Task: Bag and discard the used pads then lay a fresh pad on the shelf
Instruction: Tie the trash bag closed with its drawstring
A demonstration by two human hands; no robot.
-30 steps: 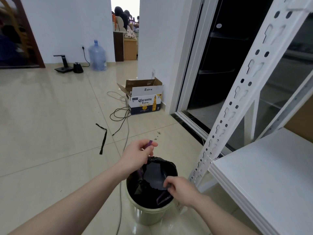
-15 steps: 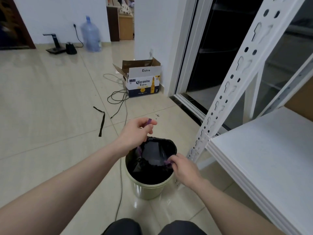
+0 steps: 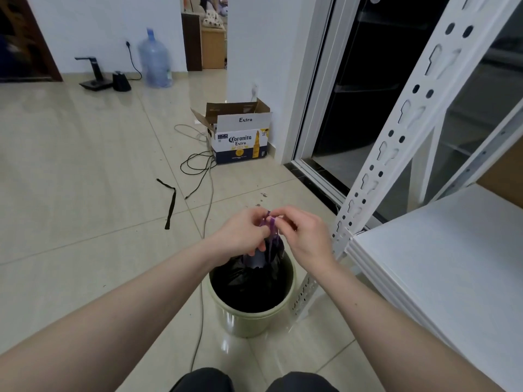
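Note:
A pale green bin (image 3: 249,321) stands on the floor by the shelf post, with a black bag (image 3: 249,281) inside it. The bag's mouth is gathered upward by its purple drawstrings (image 3: 270,226). My left hand (image 3: 240,232) and my right hand (image 3: 304,233) meet above the bin, and both pinch the purple strings. What the bag holds is hidden. The white shelf board (image 3: 452,267) on the right is bare.
The white perforated shelf post (image 3: 393,142) rises right of the bin. A Coronita box (image 3: 240,140), loose cables (image 3: 198,165) and a black strap (image 3: 169,202) lie on the tile floor. A water jug (image 3: 155,60) stands by the far wall. A dark glass sliding door (image 3: 353,94) is behind the shelf.
My right hand rose from the bin's rim and came in to my left hand. The bag's mouth went from spread open to drawn up and gathered.

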